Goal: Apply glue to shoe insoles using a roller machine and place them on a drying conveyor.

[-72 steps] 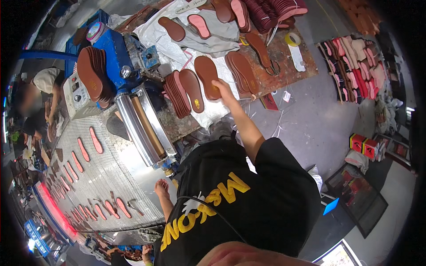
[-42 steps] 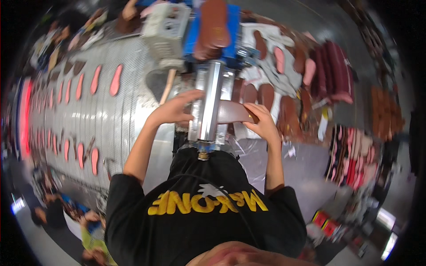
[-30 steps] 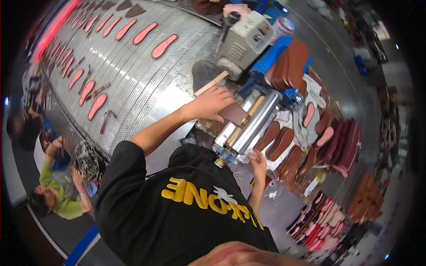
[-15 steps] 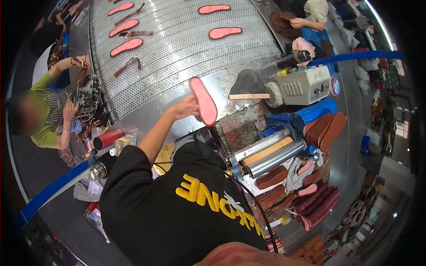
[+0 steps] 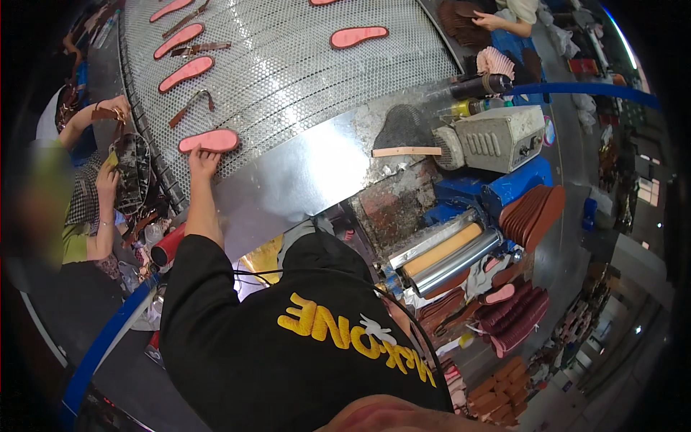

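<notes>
My left hand is stretched out to the left over the mesh belt. Its fingers grip the near edge of a pink insole with a brown rim, which lies level at the belt's near edge. Just beyond it is a curved brown strap, and farther along lie more pink insoles, among them one at the left and one at the right. My right hand does not show; my black shirt covers the area at my right side.
A roller machine stands at my right, with a stack of brown soles beside it. Behind it is a grey motor housing. At the left a co-worker handles brown straps. Bundled maroon pieces lie at the lower right.
My left hand has carried the pink insole leftward from above the metal plate to the belt's near edge. The insole has turned from upright to nearly crosswise. The whole view has shifted slightly.
</notes>
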{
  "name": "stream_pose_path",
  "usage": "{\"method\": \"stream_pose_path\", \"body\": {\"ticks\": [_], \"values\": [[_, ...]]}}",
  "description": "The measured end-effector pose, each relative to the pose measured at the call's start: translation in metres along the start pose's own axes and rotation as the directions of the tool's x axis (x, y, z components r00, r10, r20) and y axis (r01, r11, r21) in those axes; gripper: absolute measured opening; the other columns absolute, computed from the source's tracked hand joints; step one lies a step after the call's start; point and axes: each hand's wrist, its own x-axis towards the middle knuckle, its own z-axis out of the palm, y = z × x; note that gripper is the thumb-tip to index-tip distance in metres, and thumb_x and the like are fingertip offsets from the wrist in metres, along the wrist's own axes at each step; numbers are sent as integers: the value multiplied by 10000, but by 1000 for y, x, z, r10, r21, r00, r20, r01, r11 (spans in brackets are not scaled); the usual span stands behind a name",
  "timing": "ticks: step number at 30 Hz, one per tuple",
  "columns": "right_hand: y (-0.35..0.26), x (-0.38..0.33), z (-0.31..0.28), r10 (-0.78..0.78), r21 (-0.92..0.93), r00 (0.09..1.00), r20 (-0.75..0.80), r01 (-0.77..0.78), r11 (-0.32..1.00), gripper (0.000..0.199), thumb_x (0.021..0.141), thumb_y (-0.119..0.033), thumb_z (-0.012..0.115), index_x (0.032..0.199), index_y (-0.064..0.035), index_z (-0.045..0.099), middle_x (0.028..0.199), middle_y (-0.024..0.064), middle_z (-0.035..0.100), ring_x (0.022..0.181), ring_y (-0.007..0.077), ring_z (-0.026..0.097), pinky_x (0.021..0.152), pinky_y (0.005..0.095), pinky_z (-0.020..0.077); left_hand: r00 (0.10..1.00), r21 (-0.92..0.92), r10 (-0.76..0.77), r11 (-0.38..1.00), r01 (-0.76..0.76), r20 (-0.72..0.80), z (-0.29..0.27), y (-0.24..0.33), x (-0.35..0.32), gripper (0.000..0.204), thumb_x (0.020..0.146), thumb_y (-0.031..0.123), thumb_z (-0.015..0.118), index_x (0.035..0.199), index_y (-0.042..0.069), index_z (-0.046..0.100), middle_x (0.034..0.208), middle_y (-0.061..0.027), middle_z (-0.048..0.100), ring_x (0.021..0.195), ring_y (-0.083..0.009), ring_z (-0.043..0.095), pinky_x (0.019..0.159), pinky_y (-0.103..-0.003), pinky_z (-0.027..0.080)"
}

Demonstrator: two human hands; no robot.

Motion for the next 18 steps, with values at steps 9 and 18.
{"method": "stream_pose_path", "body": {"ticks": [9,18], "values": [[-24,-82,11,-59,-233,968,-245,0,972,267,788,-138,572,1053,-122,553,849,12,622,695,126,611,531,266,490,995,40,-38,998,42,-89,21,-14,39,295,932,207,385,1154,29,464,1204,-115,514,1162,-311,451,1019,-473,321],[-42,-87,24,-15,-156,942,-335,-39,987,241,789,-126,564,1029,-111,551,870,15,624,705,111,611,527,241,495,998,-199,25,979,-34,-49,12,-11,75,273,945,179,367,1116,2,485,1140,-133,553,1117,-316,489,973,-472,387]]}}
